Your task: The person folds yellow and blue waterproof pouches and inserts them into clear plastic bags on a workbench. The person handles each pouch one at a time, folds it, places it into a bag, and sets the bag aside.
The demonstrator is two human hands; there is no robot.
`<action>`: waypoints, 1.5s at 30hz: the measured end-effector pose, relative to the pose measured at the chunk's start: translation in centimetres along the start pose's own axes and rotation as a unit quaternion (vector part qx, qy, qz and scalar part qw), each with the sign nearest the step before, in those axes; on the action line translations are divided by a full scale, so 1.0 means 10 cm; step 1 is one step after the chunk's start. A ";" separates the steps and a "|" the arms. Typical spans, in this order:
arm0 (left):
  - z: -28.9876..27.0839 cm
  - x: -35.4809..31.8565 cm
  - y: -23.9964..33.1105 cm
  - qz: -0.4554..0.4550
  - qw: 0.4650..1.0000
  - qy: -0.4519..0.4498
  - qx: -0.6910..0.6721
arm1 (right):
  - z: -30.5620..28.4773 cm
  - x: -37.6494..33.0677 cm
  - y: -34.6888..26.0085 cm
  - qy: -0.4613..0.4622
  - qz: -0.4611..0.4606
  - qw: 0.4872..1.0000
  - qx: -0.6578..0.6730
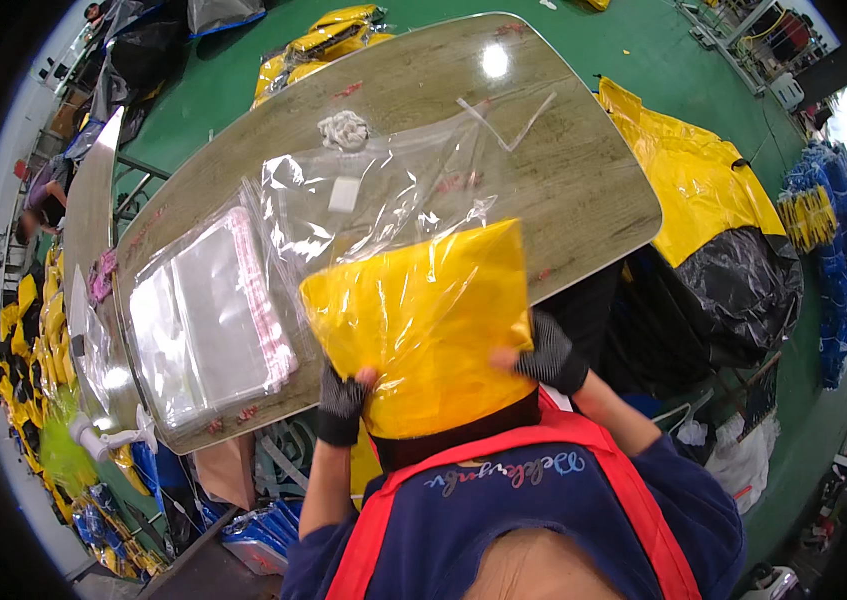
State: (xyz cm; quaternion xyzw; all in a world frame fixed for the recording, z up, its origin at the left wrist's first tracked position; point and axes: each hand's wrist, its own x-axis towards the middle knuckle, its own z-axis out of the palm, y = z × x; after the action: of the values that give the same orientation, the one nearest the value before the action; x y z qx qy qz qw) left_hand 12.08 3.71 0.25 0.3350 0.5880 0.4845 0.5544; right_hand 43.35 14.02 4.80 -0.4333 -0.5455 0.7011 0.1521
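Navy-blue fabric shirt (503, 503) at 5 o'clock faces the flat yellow rectangular sheet bundle (428, 325) at centre, gripped by left hand (345, 392) and right hand (545, 355), apparently folded, full enclosure in the clear plastic bag (398, 190) at 11 o'clock seemingly outstanding

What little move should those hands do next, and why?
Maybe push the yellow bundle slightly farther forward: the left hand and right hand hold its sides, and in this view its far edge overlaps the clear bag.
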 end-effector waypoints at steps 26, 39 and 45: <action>0.23 0.15 0.17 -0.079 0.993 -0.077 -0.048 | -0.26 0.06 0.07 0.055 -0.014 0.997 0.044; 0.11 0.51 0.55 -0.124 0.951 -0.123 -0.254 | -0.18 0.10 -0.03 0.037 -0.119 0.991 0.037; -0.18 0.23 -0.16 -0.066 0.990 -0.086 -0.084 | -0.19 0.16 -0.20 0.165 -0.023 0.986 -0.032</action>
State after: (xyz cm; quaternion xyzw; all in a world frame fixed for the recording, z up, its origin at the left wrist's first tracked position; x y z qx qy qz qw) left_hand 10.16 5.03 -2.13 0.2878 0.5158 0.4637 0.6603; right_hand 43.37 17.04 5.82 -0.5347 -0.5449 0.5987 0.2424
